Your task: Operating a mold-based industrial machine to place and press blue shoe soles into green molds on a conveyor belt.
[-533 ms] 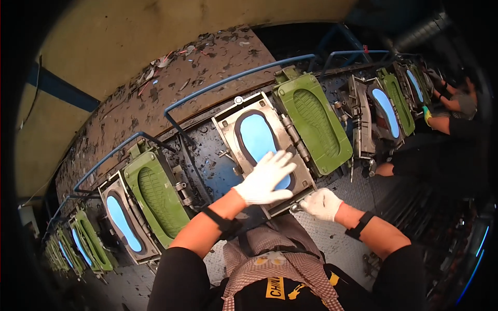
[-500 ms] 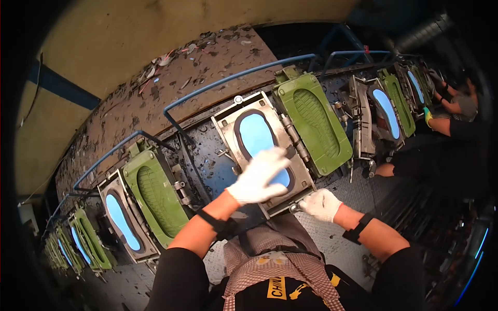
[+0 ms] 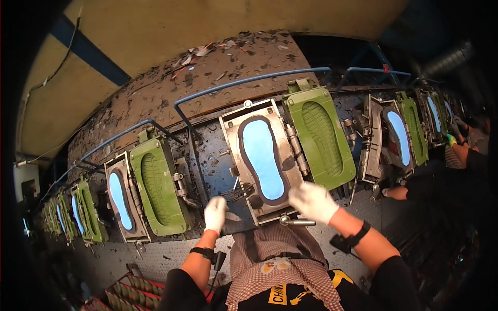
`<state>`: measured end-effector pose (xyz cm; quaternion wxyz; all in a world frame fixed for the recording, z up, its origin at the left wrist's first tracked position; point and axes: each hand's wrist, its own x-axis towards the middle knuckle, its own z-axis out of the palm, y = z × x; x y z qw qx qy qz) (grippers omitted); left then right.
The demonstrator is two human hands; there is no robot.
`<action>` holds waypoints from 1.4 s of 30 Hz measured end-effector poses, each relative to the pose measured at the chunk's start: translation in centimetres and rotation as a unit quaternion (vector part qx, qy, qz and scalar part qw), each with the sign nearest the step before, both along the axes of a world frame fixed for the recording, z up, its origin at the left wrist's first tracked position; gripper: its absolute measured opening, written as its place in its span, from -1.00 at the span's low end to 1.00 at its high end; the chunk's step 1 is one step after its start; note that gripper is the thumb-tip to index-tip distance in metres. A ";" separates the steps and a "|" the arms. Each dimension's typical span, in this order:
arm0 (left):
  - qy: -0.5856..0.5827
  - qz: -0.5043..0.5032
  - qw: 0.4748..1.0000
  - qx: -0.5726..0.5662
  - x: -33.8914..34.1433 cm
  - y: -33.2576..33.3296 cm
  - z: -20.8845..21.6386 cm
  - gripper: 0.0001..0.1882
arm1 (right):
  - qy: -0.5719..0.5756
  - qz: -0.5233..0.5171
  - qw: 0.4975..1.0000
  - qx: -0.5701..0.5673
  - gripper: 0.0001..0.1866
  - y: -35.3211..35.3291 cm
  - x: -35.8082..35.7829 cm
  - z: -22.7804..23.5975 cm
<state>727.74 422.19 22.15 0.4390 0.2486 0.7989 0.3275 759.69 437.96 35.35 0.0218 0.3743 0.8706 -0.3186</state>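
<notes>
Before me lies an opened shoe-sole mould [image 3: 288, 179], a metal tray holding a blue sole-shaped piece [image 3: 264, 155] within a dark rim. Its green lid [image 3: 320, 137], with a tread-patterned hollow, is folded back to the right on hinges. My left hand [image 3: 215, 213], in a white glove, is closed beside the tray's lower left, near some dark thin strips [image 3: 238, 194]; anything inside it is hidden. My right hand [image 3: 314, 202], also gloved, has its fingers drawn together at the tray's lower right edge, above a metal handle [image 3: 297, 222]; what they pinch is hidden.
Similar moulds stand in a row, one on the left [image 3: 120, 199] and others on the right [image 3: 399, 137]. Blue rails [image 3: 249, 85] run behind them. A brown board [image 3: 207, 78] is strewn with scraps. At the far right, a co-worker's arm [image 3: 459, 150] reaches in.
My left hand has left the blue piece and moved down and left of the tray. The right hand has let go of the handle and risen to the tray's edge. The view has shifted.
</notes>
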 end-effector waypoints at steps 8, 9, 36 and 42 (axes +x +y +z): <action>0.440 -0.240 0.801 0.327 7.7 21.8 9.9 -0.66 | 0.121 -0.117 0.986 -0.017 -0.59 17.8 -11.0 -3.9; 0.444 -0.203 0.820 0.299 8.2 23.0 10.0 -0.66 | 0.052 -0.074 0.996 0.016 -0.60 19.0 -12.1 -3.8; 0.411 -0.210 0.806 0.371 7.6 21.1 8.7 -0.66 | 0.149 -0.063 0.981 -0.103 -0.72 4.6 -3.0 -2.5; 0.275 -0.352 0.864 0.230 10.6 7.2 9.1 -0.41 | 0.083 -0.153 0.983 -0.061 -0.71 2.8 -4.8 -3.4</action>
